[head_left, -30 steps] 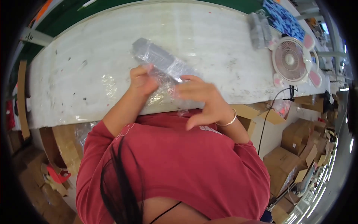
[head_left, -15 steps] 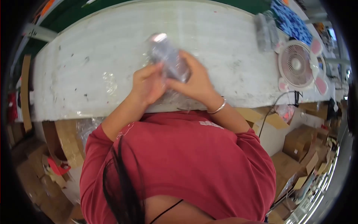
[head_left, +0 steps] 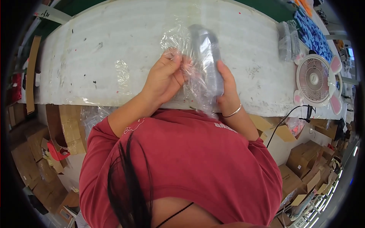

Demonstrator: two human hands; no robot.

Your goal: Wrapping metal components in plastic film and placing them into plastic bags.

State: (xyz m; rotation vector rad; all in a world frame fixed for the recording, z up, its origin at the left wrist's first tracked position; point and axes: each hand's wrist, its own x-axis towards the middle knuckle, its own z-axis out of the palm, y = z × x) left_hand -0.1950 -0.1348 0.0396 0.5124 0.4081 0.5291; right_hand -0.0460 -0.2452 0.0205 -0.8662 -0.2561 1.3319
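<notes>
A dark grey, long rounded object (head_left: 209,60) stands nearly lengthwise in front of me over the table, its kind unclear. Around its right side and lower end my right hand (head_left: 229,87) is closed, the thumb along its edge. Crinkled clear plastic film (head_left: 176,37) spreads from the object's left side. A piece of this film is pinched in my left hand (head_left: 164,78), whose fingertips are partly covered by it. Whether the film is a bag wrapped round the object or a loose sheet, I cannot tell.
A white table (head_left: 144,22) spans the view, with a strip of clear film (head_left: 122,76) at left. Right stand a pink-and-white fan (head_left: 313,78) with a black cable, plastic-wrapped grey pieces (head_left: 285,41) and a blue patterned heap (head_left: 311,36). Cardboard boxes (head_left: 304,155) lie below.
The grey object has turned more upright and moved right with my right hand. My left hand has come away from it and now pulls clear film out to its left.
</notes>
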